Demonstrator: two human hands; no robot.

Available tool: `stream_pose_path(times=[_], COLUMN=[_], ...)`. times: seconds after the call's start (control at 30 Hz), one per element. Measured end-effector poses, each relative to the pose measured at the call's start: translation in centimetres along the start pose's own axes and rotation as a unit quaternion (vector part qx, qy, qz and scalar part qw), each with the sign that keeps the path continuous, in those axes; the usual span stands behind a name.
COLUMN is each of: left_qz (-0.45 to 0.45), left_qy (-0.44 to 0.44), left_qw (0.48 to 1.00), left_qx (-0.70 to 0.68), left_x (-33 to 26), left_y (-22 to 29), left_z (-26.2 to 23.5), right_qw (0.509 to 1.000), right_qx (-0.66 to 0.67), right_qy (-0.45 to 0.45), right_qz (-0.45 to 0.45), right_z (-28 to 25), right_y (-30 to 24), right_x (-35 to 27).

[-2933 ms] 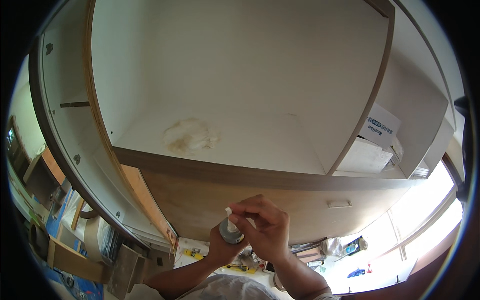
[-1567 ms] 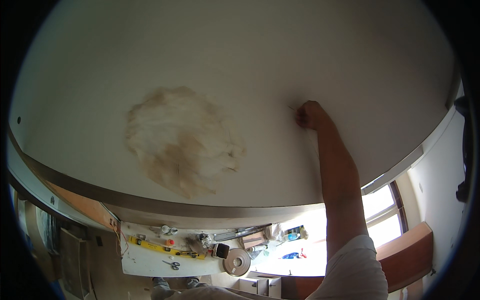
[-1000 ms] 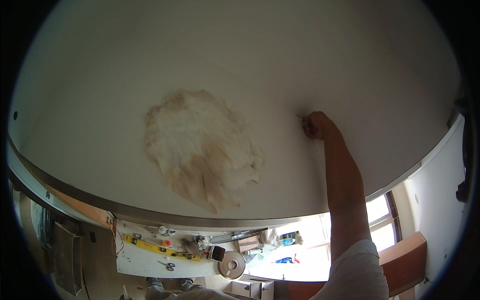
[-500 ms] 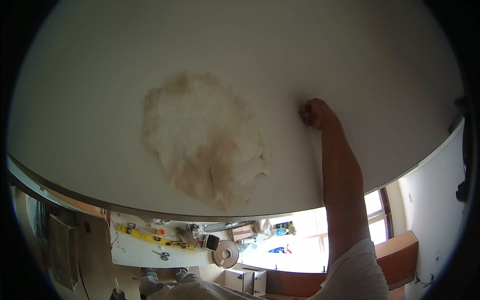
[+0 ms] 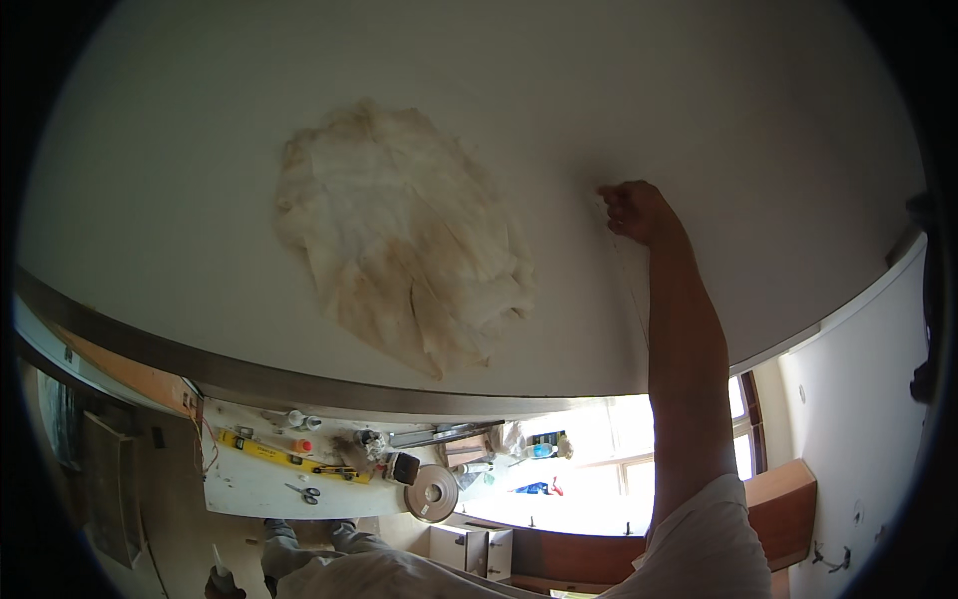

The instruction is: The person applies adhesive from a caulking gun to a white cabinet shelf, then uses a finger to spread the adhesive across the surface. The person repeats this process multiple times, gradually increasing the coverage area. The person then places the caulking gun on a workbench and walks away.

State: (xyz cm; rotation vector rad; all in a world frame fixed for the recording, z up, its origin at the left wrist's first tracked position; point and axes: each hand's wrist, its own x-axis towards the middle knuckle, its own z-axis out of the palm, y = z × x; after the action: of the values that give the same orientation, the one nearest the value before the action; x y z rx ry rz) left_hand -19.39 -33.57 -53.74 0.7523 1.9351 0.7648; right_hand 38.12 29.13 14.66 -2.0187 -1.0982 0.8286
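My right hand (image 5: 636,213) is held at the broad white panel (image 5: 479,60), its fingers curled together. A thin pale line trails below the fingers, and what they grip is too small to make out. To the left, a crumpled whitish cloth (image 5: 389,215) with brown stains lies on the panel, apart from the hand. At the lower left edge, my left hand (image 5: 222,587), partly cut off, is closed around a small bottle with a pointed white nozzle (image 5: 218,555).
Below the panel's edge, a white worktop (image 5: 249,489) bears a yellow spirit level (image 5: 289,459), scissors (image 5: 304,493), a roll of edge banding (image 5: 431,494) and several bottles. Small white cabinets (image 5: 471,549) and a brown wooden piece (image 5: 783,514) stand lower right, near a bright window (image 5: 619,449).
The view has shifted, so the cloth, panel edge and worktop sit higher. My right fingers have moved slightly, with the index finger a little extended. More of my left hand and the bottle shows.
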Motion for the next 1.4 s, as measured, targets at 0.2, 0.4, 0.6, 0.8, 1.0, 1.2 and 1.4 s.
stream_pose_path(times=[0.2, 0.4, 0.6, 0.8, 1.0, 1.2, 1.4], left_qz=[0.026, 0.035, 0.015, 0.017, -0.024, 0.026, -0.056], left_qy=[-0.024, -0.028, -0.032, -0.018, -0.026, -0.023, 0.007], left_qw=[0.999, 0.998, 0.998, 1.000, 0.996, 0.999, 0.991], left_qx=[0.040, 0.032, 0.046, -0.008, 0.086, -0.001, -0.118], left_x=[-1.5, -2.4, -2.2, -2.8, -1.4, -0.1, 2.0], left_y=[0.2, 1.5, 1.5, 0.8, -1.9, -2.3, -1.9], left_z=[-1.5, -2.1, -2.0, -1.4, -1.3, -1.6, 0.8], right_qw=[0.998, 0.998, 0.997, 0.997, 0.999, 1.000, 0.996], right_qx=[-0.034, -0.034, -0.033, 0.016, 0.041, 0.022, 0.031], right_qy=[0.006, -0.017, 0.024, 0.026, -0.025, 0.005, -0.067], right_qz=[0.057, 0.050, 0.067, 0.077, 0.025, -0.001, -0.040], right_z=[-2.6, -2.2, -0.7, -0.4, 1.1, 6.3, 9.3], right_y=[1.1, 1.1, 1.0, 1.1, 1.1, -2.0, -4.2], right_x=[1.0, 1.9, 4.2, 6.4, 5.5, 3.2, -0.1])
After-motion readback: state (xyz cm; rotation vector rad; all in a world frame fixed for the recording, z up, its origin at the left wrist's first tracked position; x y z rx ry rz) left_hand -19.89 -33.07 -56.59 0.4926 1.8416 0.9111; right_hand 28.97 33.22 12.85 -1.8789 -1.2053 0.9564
